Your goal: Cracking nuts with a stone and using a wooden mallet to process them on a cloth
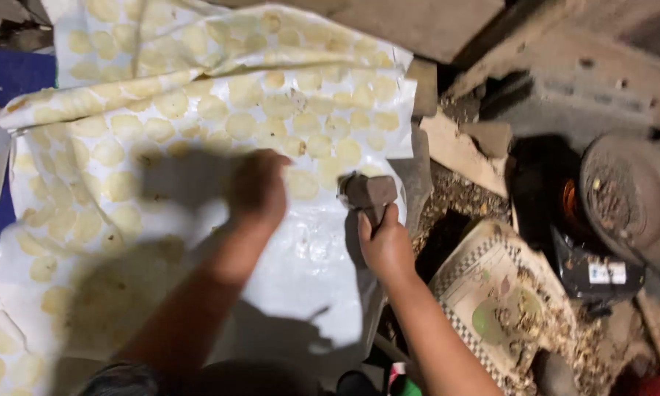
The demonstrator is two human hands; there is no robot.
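Broadly, a big white plastic sheet (308, 271) fills the left and middle of the view, spread over the ground and rumpled along its top edge. Rows of pale yellow round discs (242, 126) cover its upper and left parts, lying flat and close together, some touching; the lower middle of the sheet is bare. To the right lies dirt floor strewn with wood chips, a flattened patterned cardboard box (491, 293) littered with debris, and beyond it a dark stove (557, 198) with an orange glow inside, beside a round, crusted pan (631, 198). Rough wooden planks (458, 150) lie along the sheet's right edge.

The left hand (256, 187) hangs over the sheet near the lowest row of discs; it is blurred, and I cannot tell whether its fingers are apart or holding anything. The right hand (385, 246) is at the sheet's right edge, fingers wrapped tight around the handle of a small brownish block-headed tool (368, 192), whose head stands just above the fist.
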